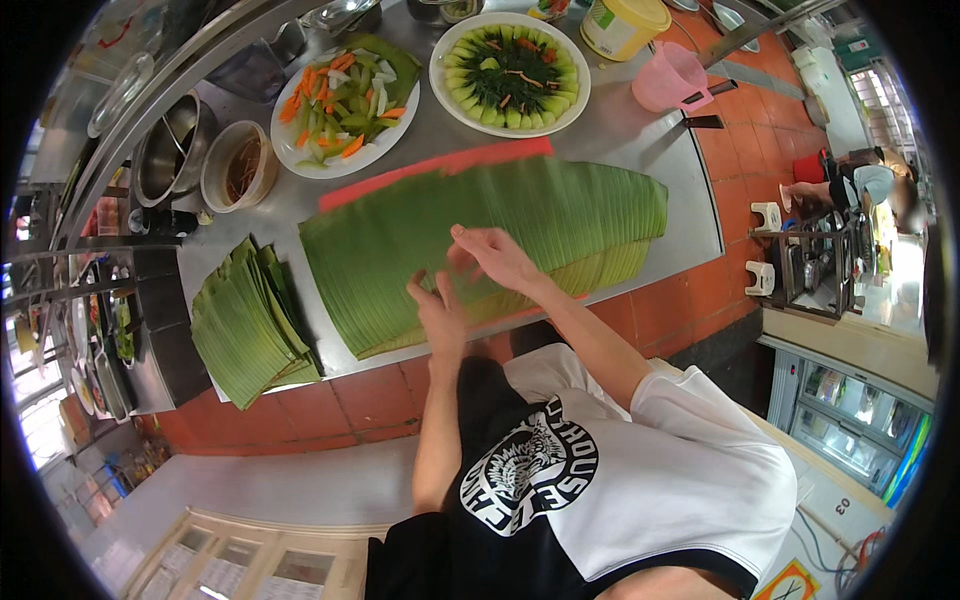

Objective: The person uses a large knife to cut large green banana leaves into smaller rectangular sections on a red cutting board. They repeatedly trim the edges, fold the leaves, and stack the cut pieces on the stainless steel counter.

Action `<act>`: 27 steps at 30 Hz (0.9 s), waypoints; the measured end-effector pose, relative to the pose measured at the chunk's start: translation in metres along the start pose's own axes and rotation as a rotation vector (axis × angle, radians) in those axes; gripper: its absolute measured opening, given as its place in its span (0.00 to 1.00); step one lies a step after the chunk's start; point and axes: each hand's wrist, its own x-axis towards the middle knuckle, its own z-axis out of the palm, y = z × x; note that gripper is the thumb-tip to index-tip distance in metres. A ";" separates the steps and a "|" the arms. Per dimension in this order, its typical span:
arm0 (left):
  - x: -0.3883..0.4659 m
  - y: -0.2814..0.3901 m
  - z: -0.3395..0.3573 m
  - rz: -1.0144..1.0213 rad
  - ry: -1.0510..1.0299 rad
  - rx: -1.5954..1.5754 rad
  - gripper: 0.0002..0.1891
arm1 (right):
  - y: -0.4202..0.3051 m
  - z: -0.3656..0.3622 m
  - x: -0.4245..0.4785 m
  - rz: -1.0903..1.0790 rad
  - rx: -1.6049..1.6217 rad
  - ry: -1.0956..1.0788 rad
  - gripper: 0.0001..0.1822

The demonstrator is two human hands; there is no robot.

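Note:
Large green banana leaf pieces (405, 240) lie overlapped across the metal table (622, 142), over a red sheet (442, 166) whose edges show behind and in front. Above the middle of the leaves is my right hand (489, 255), its fingers spread and slightly blurred, holding nothing that shows. My left hand (439, 304) is just nearer my body, over the leaves' front part, fingers apart and partly bent. Whether either hand touches the leaf cannot be told. A stack of cut banana leaf pieces (247, 330) rests at the table's left front corner.
Behind the leaves stand a plate of cut vegetables (345, 112), a plate of greens (517, 75), a yellow tub (622, 30) and a pink plastic jug (667, 79). A plastic bowl of sauce (240, 166) and a steel bowl (169, 161) are at left. Another person (862, 184) is far right.

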 end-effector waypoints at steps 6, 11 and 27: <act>0.040 -0.004 0.052 0.148 0.075 0.467 0.11 | 0.047 -0.049 0.099 -0.627 -0.683 0.471 0.14; 0.065 0.007 0.092 0.084 0.074 0.688 0.08 | 0.067 -0.051 0.140 -0.612 -0.891 0.397 0.14; 0.042 -0.019 0.089 -0.044 -0.035 0.687 0.06 | 0.093 -0.040 0.144 -0.589 -1.195 0.426 0.13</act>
